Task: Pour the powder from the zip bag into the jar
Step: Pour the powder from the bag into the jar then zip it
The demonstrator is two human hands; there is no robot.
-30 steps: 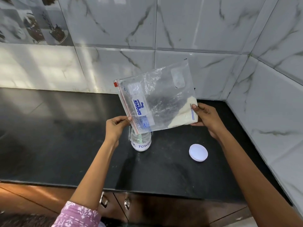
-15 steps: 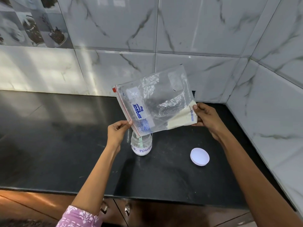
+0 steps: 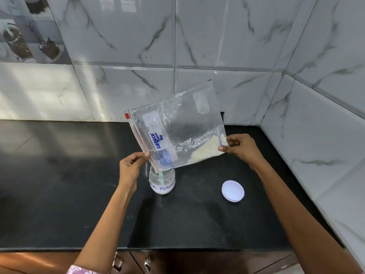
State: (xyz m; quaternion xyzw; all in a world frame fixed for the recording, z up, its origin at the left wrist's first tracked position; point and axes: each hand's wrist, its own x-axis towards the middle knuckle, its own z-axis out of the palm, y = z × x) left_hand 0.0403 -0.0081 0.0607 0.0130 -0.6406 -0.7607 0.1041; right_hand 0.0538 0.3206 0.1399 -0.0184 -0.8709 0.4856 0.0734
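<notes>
On the far left the black surface (image 3: 59, 175) runs back to a wall of marble-veined tiles (image 3: 122, 36). Moving right, the left hand (image 3: 131, 167) pinches the zip edge of the clear zip bag (image 3: 177, 131) between thumb and fingertips, near the bag's lowest corner. That corner dips into the mouth of the jar (image 3: 162, 180), a small clear jar with a hand-lettered white label that stands upright on the surface just right of the left wrist. How much powder the jar already holds is hard to judge through the glass. The bag is held tilted in the air, zip side down to the left, and the pale powder (image 3: 207, 149) sits heaped in the opposite lower corner. There the right hand (image 3: 241, 149) grips the bag's bottom corner, fingers curled round the plastic. On the surface below that hand lies a round white lid (image 3: 233, 191), well apart from the jar.
</notes>
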